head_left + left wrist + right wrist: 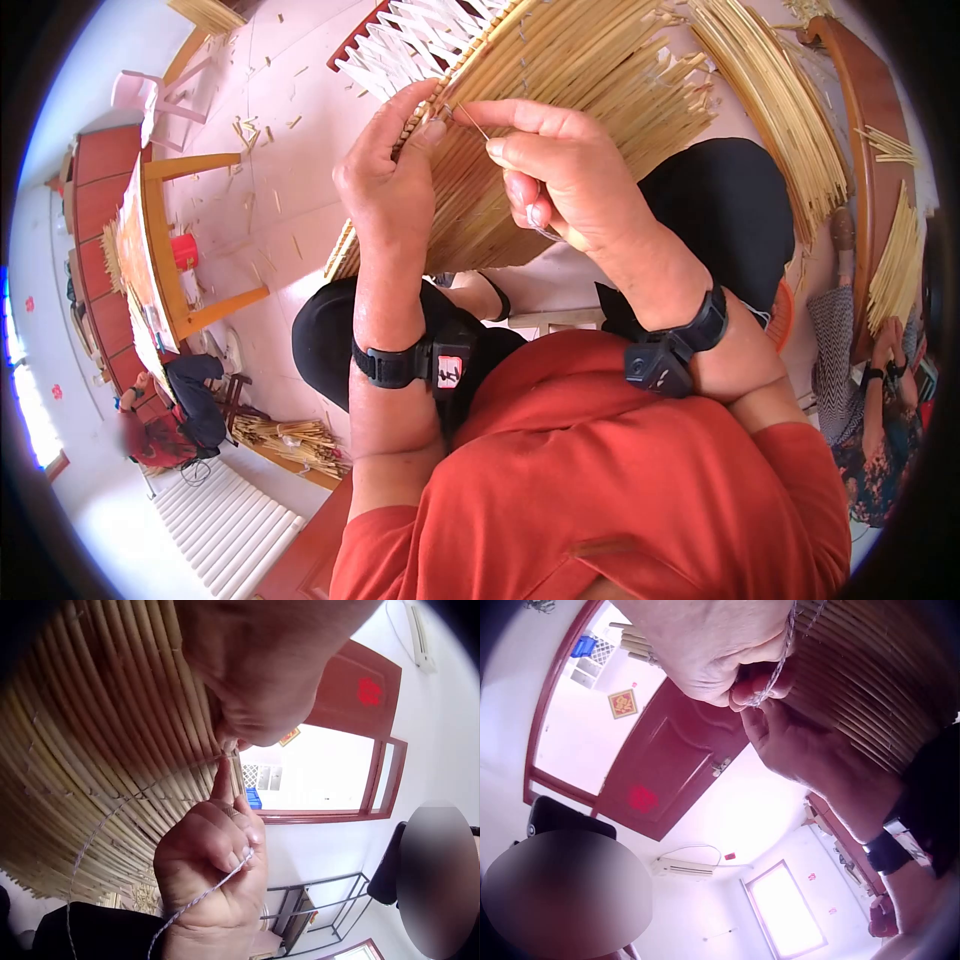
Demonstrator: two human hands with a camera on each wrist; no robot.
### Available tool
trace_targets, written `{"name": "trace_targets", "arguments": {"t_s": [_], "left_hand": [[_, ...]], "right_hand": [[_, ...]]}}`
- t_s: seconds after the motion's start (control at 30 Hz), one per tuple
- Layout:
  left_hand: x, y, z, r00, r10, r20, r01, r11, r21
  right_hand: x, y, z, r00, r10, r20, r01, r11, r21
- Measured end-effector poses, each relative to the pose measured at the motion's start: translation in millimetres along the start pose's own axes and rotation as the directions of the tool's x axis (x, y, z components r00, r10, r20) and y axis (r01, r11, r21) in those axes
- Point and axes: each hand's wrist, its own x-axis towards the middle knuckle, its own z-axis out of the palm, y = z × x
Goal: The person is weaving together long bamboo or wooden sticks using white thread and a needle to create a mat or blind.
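A mat of straw-coloured stalks [560, 75] lies across the lap, its bound edge running up to the top. My left hand [388, 185] pinches that edge between thumb and fingers. Just to its right, my right hand [575, 175] has thumb and index finger on a thin strand reaching to the edge, with its other fingers curled round a twisted cord [545, 232]. In the left wrist view the cord [196, 898] hangs from the curled fingers of my right hand [210, 855]. The right wrist view has both hands meeting at the edge, my left hand [802, 754] below.
White lattice slats [410, 45] stand beyond the mat's edge. More stalks [780, 110] lie at the right, near a wooden bench [860, 75]. A wooden table frame [160, 250] is at the left. People sit at both sides, and stalk scraps litter the pink floor [290, 190].
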Motion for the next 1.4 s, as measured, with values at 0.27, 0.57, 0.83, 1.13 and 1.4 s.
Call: {"name": "trace_targets", "arguments": {"t_s": [0.27,0.57,0.83,1.13,1.4], "left_hand": [[-35.9,22.2,0.8,0.924,0.381,-0.035,-0.358,0.893,0.272],[-64.8,21.5,15.8,0.927,0.374,-0.009,-0.358,0.892,0.276],[-62.5,27.5,15.7,0.929,0.366,0.054,-0.356,0.845,0.398],[-59.3,12.3,26.8,0.913,0.398,-0.093,-0.353,0.883,0.309],[-58.0,12.9,27.8,0.887,0.448,-0.114,-0.397,0.865,0.308]], "right_hand": [[-34.9,10.1,-23.7,0.994,0.112,-0.012,-0.107,0.973,0.205],[-51.2,30.6,-44.4,0.989,0.134,-0.062,-0.123,0.980,0.156],[-48.9,28.7,-40.3,0.992,0.083,-0.091,-0.074,0.992,0.099],[-44.4,29.5,-37.1,0.995,0.054,-0.086,-0.047,0.996,0.082],[-38.2,36.0,-27.2,0.993,-0.051,-0.110,0.065,0.990,0.125]]}}
